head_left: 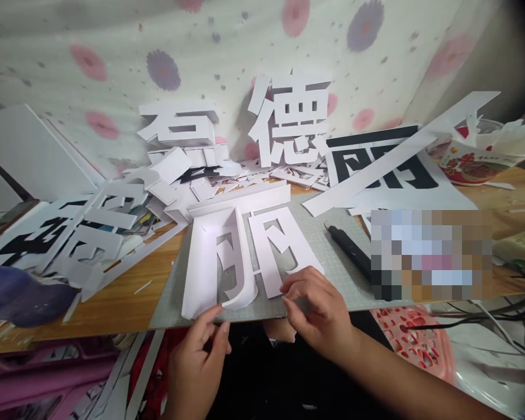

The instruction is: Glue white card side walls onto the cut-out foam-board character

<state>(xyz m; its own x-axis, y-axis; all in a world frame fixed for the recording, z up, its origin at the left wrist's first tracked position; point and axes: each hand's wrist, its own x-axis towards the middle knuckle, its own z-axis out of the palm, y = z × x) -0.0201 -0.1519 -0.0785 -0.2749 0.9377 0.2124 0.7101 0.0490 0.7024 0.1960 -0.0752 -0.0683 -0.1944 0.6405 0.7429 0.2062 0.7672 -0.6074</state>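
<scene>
A white foam-board character stands on the grey cutting mat [166,309] in front of me. Its left half [201,268] has upright side walls, while the right half [266,256] shows flat. At the lower end of the curved wall is my left hand [201,356], thumb and index finger apart, the index fingertip at the wall's edge. My right hand [319,309] is beside the bottom of the right half, thumb and fingertips drawn together in a pinch; anything between them is too small to make out. A black pen-shaped tool [350,251] lies to the right.
Finished white characters [289,116] stand at the back against a flowered curtain. Foam offcuts [175,192] pile up at the left and rear. A long white strip [389,157] crosses a printed sheet [450,195]. Cables [476,315] hang at the right near a pink basket [413,344].
</scene>
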